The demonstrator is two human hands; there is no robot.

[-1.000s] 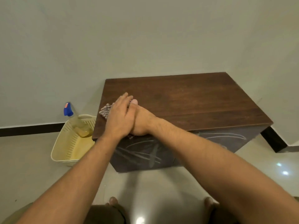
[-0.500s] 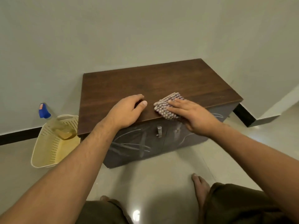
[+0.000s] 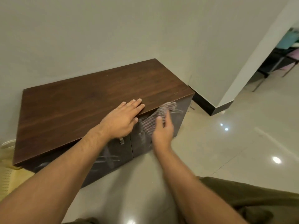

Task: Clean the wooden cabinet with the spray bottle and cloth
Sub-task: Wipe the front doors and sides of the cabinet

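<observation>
Wiping is under way on the front of the cabinet [image 3: 90,101], below the right end of its front edge. The right hand [image 3: 162,132] grips the cloth [image 3: 156,120] between thumb and fingers and presses it against the right door [image 3: 176,125]; the cloth is blurred, so its exact fold cannot be read. The left hand [image 3: 123,118] lies flat on the cabinet top at the front edge, fingers extended and together, holding nothing, with the thumb over the edge. The two hands are apart.

Progress, as a judgement: the top surface shows an even dark grain with no visible marks and appears finished. Both doors carry pale streaks, including crossed strokes on the left door [image 3: 106,160], so the front remains largely to be wiped. The spray bottle is not in view. A pale perforated basket [image 3: 6,167] sits on the floor beside the cabinet's left end.
</observation>
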